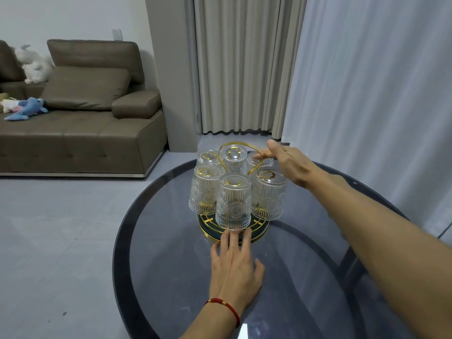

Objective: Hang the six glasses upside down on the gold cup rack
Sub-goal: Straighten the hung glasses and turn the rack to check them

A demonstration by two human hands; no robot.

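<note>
The gold cup rack (254, 168) stands on a round dark base (259, 233) at the middle of the glass table. Several ribbed clear glasses hang upside down on its prongs; the nearest glass (233, 204) faces me, with others at left (203, 192), right (269, 195) and behind (234, 157). My left hand (234, 267) lies flat on the table, fingertips touching the base's front rim. My right hand (289, 162) reaches over the rack's right side, fingers spread, fingertips at the gold handle loop and the back right glass (260, 162). Neither hand holds anything.
The round dark glass table (171, 277) has a black rim. A brown sofa (80, 133) with soft toys stands to the left on a grey floor. Curtains (367, 94) hang behind and to the right of the table.
</note>
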